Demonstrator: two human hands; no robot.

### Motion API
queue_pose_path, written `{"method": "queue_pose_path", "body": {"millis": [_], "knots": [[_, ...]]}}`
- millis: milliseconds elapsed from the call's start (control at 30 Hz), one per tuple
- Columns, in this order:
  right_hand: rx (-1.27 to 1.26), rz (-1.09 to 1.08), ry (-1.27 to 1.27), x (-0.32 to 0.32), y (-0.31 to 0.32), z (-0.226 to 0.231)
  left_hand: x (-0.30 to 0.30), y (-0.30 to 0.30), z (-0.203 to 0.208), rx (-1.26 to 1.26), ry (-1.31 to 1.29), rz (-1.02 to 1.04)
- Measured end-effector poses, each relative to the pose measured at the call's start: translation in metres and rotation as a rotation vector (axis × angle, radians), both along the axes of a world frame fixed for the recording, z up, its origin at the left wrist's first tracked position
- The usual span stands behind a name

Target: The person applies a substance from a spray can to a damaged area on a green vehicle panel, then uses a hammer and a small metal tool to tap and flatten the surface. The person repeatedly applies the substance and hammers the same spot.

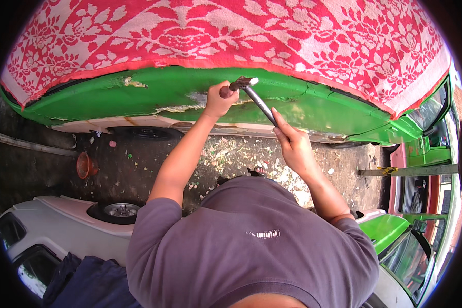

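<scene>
My right hand (295, 146) is wrapped round the lower handle of a hammer (260, 105). The hammer's head lies up beside my left hand (219, 104). My left fist is closed round a tool with a rounded brown handle end (225, 92); its working end is hidden, so I cannot tell its kind. Both hands are in front of the side of a green vehicle (174, 84). Close to my left hand its paint is broken, with pale, ragged filler (182, 108) and a bare greyish patch showing.
A red and white floral cloth (210, 33) covers the vehicle's upper part. Paint flakes (231, 154) litter the ground. An orange pot (85, 166) lies to the left. Behind me stand a white car (77, 226) and a green vehicle (387, 230). A pole (421, 171) juts in at right.
</scene>
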State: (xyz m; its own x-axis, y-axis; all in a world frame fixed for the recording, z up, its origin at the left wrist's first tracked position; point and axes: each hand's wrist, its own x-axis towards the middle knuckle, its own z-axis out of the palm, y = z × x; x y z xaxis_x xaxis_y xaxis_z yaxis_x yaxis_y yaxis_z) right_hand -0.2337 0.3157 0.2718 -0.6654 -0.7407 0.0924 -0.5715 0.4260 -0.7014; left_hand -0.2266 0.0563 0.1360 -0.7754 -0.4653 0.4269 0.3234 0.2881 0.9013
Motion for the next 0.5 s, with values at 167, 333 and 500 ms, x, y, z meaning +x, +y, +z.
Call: {"method": "queue_pose_path", "body": {"millis": [167, 333, 500], "knots": [[-0.386, -0.035, -0.014, 0.003, 0.007, 0.015, -0.007, -0.011, 0.005, 0.094, 0.055, 0.019], [-0.320, -0.100, -0.208, 0.001, 0.010, 0.016, -0.009, -0.010, 0.017, 0.071, 0.077, -0.034], [-0.349, -0.133, -0.232, 0.000, 0.012, 0.009, -0.009, -0.006, 0.012, 0.041, 0.064, -0.071]]}}
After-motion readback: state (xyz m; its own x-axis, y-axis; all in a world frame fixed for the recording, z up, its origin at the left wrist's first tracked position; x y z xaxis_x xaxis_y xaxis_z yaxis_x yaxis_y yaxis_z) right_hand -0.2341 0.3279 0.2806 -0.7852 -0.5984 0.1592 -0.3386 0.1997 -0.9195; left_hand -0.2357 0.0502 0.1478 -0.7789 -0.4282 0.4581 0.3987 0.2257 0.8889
